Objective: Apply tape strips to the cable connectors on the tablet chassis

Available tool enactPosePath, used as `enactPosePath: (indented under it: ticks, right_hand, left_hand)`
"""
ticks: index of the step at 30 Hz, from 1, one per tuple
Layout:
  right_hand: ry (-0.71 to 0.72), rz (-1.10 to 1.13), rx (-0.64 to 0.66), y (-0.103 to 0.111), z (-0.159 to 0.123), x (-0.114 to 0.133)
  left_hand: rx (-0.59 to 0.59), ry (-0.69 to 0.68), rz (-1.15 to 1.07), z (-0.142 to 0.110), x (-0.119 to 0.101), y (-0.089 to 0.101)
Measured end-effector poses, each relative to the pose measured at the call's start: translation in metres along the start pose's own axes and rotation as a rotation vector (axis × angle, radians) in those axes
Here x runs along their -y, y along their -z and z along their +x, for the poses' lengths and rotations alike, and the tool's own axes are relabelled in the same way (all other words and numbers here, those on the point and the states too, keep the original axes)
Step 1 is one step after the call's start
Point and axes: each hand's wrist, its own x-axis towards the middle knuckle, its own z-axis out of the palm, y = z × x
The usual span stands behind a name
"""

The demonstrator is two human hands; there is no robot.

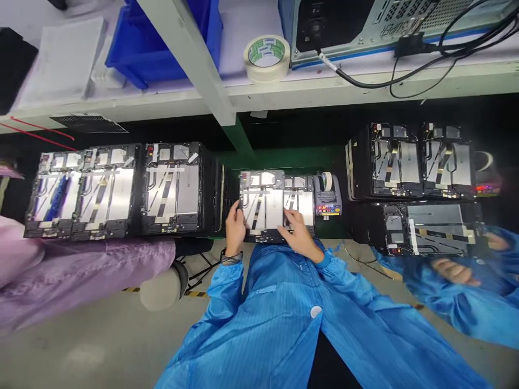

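An opened tablet [259, 208], its silver battery panels and dark flat cables exposed, lies face up in front of me. My left hand [235, 229] is closed on its left edge, thumb by the frame. At the lower right edge, my right hand [299, 236] grips it with the thumb over the panel and the fingers along the side. Beside it on the right, partly covered by that hand, is a second opened tablet [299, 189]. A grey tape dispenser [328, 195] with a roll of tape stands just past it.
Stacks of opened tablets stand left [172, 189] and right [395, 165]. A white shelf [344, 78] overhead carries a tape roll [266, 59], a blue bin [162, 48] and a cabled computer case [389, 27]. Co-workers' sleeves show at left [93, 275] and right [458, 292]. A stool [162, 289] stands lower left.
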Motion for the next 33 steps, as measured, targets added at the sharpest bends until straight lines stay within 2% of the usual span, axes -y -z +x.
enactPosePath:
  ticks: [2,5,8,12,15,18,22,25,27,33]
  right_hand:
    - [0.03,0.007,0.075,-0.012,0.009,0.01]
    - [0.044,0.029,0.055,-0.008,0.014,0.01]
    - [0.006,0.044,-0.033,0.016,0.008,-0.001]
    - [-0.067,0.044,-0.155,0.053,-0.009,-0.023]
    - [-0.147,0.06,-0.24,0.075,-0.022,-0.043]
    - [-0.227,0.111,-0.317,0.088,-0.034,-0.07]
    - [-0.42,0.276,-0.469,0.082,-0.046,-0.111]
    - [-0.651,0.479,-0.669,0.069,-0.055,-0.14]
    - [-0.752,0.565,-0.782,0.061,-0.056,-0.155]
    - [-0.788,0.695,-0.879,0.046,-0.035,-0.183]
  left_hand:
    - [-0.078,-0.005,0.071,0.006,0.01,0.016]
    - [-0.135,-0.049,0.226,0.007,0.02,0.015]
    - [-0.123,-0.045,0.315,0.009,0.033,-0.006]
    - [-0.07,0.042,0.327,0.027,0.063,-0.031]
    - [-0.017,0.128,0.297,0.042,0.086,-0.04]
    - [-0.007,0.167,0.27,0.047,0.1,-0.044]
    - [-0.047,0.139,0.357,0.042,0.111,-0.051]
    - [-0.065,0.005,0.431,0.035,0.112,-0.059]
    - [-0.041,-0.077,0.43,0.033,0.109,-0.065]
    - [0.044,-0.187,0.344,0.044,0.075,-0.09]
